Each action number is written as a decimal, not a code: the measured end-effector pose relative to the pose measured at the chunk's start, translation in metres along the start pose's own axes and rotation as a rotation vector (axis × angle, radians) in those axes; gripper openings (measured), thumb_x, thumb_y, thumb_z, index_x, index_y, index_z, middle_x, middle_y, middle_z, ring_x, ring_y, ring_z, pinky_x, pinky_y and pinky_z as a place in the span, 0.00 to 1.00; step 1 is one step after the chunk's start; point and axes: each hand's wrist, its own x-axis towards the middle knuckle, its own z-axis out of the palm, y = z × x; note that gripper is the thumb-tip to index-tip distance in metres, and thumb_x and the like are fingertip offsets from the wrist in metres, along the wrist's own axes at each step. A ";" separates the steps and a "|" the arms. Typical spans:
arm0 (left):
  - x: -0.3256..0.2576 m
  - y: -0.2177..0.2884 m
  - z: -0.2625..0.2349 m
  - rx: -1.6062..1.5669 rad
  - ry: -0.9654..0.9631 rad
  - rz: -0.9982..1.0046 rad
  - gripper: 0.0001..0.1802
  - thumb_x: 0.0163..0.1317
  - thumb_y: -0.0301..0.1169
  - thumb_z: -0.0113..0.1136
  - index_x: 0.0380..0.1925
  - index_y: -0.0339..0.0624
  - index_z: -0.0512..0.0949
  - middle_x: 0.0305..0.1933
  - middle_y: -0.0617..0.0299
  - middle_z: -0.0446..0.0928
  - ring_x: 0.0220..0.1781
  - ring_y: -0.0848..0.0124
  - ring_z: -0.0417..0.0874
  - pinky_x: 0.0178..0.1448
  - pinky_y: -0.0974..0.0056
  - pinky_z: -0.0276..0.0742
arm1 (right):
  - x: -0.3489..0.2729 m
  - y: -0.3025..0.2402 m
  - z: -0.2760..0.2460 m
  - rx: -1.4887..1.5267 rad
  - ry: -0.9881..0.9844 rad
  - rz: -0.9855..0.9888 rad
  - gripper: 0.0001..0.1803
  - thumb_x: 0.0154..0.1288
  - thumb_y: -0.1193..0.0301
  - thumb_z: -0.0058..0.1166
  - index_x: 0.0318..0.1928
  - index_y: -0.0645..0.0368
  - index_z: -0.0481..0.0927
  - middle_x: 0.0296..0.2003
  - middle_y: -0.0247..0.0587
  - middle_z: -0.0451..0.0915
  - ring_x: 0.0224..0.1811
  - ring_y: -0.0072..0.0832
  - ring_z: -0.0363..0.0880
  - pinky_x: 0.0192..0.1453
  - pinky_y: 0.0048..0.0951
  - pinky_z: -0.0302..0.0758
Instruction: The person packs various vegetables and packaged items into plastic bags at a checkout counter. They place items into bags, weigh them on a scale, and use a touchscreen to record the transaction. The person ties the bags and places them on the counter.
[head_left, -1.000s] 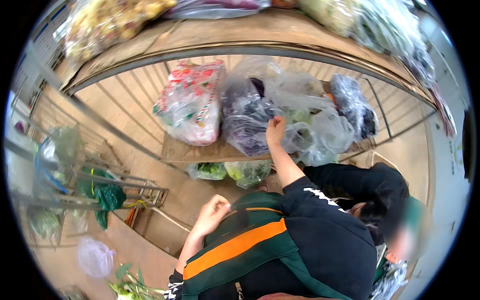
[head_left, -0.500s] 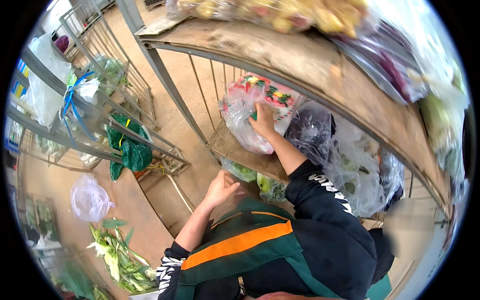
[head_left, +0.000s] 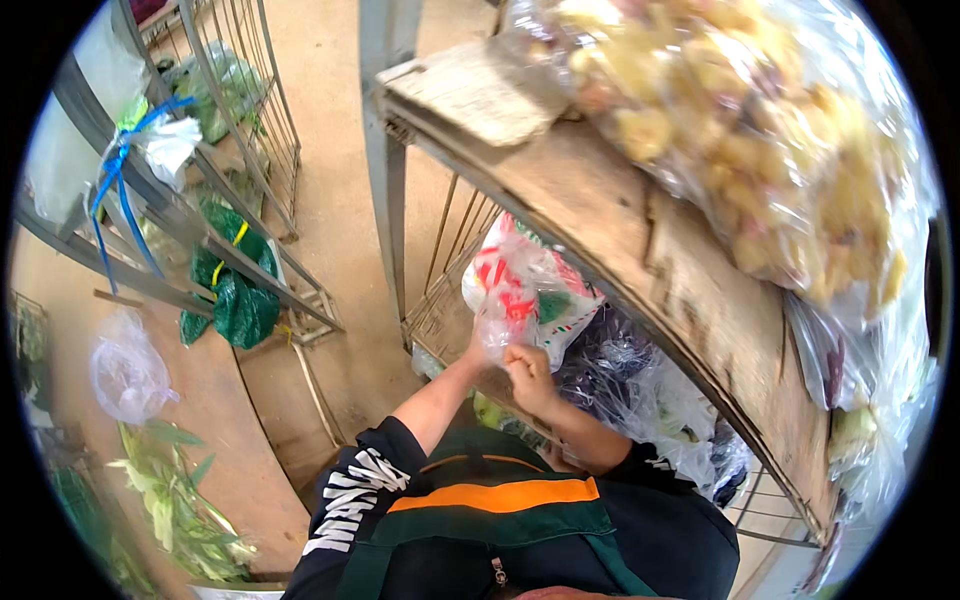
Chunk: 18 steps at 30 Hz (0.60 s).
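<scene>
We hold the red and white bag (head_left: 525, 295) with both hands, left hand (head_left: 478, 352) and right hand (head_left: 528, 378) pinching its bottom at the lower shelf (head_left: 440, 325) edge.

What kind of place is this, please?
Probably a vegetable stall or produce storeroom: a metal rack with wooden shelves holds clear bags of yellowish produce, both hands grip a red-and-white bag, and leafy greens lie below.

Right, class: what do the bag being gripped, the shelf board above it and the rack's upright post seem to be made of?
Bag: thin clear plastic film with red and green print; it crinkles and shines in the grip of both the left hand and the right hand.
Shelf board: looks like worn, matt wood or cardboard.
Post: probably grey painted metal, smooth and straight.
</scene>
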 end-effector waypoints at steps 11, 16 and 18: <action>-0.089 0.148 -0.063 -0.172 -0.220 -0.175 0.15 0.57 0.33 0.69 0.44 0.45 0.85 0.42 0.55 0.86 0.49 0.53 0.84 0.61 0.55 0.75 | 0.105 0.043 -0.141 -0.137 0.151 0.127 0.07 0.77 0.70 0.50 0.46 0.60 0.78 0.31 0.26 0.76 0.30 0.15 0.70 0.36 0.20 0.71; -0.135 0.164 -0.093 -0.296 -0.078 -0.441 0.18 0.59 0.33 0.68 0.50 0.45 0.81 0.49 0.54 0.81 0.55 0.53 0.80 0.67 0.55 0.70 | 0.192 0.200 -0.193 -0.914 -0.070 0.294 0.27 0.76 0.57 0.55 0.64 0.65 0.74 0.59 0.54 0.79 0.63 0.38 0.78 0.68 0.38 0.72; -0.136 0.162 -0.098 -0.222 0.020 -0.470 0.20 0.61 0.33 0.67 0.53 0.44 0.79 0.52 0.53 0.79 0.58 0.53 0.77 0.69 0.55 0.69 | 0.225 0.214 -0.175 -0.793 -0.411 0.591 0.39 0.79 0.44 0.43 0.75 0.62 0.63 0.71 0.55 0.70 0.72 0.42 0.69 0.75 0.42 0.65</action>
